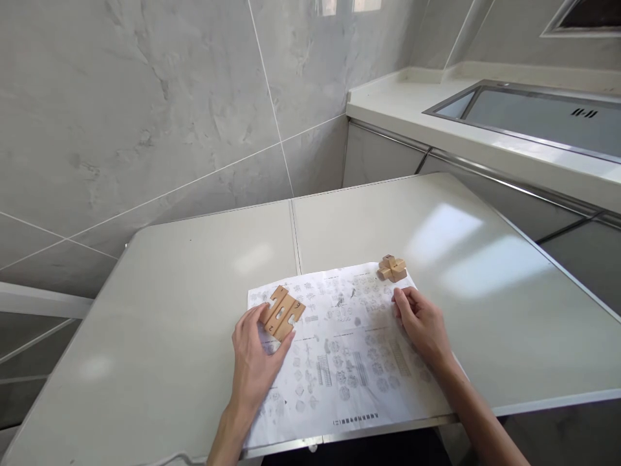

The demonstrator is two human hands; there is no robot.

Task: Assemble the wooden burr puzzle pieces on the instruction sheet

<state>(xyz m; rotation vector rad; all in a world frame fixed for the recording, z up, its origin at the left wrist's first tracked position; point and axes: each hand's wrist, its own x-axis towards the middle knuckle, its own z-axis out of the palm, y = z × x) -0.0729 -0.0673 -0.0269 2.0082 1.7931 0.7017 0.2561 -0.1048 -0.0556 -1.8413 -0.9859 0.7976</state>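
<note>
Left hand (255,353): we have thumb and fingers clamped across the flat wooden pieces (287,306), strips running near-left to far-right over the paper sheet (422,401). Right hand (423,323) is nearer the wooden knot (392,268), just beyond its fingertips at the sheet's far right corner; we see those fingers curled together, nothing visible inside.
</note>
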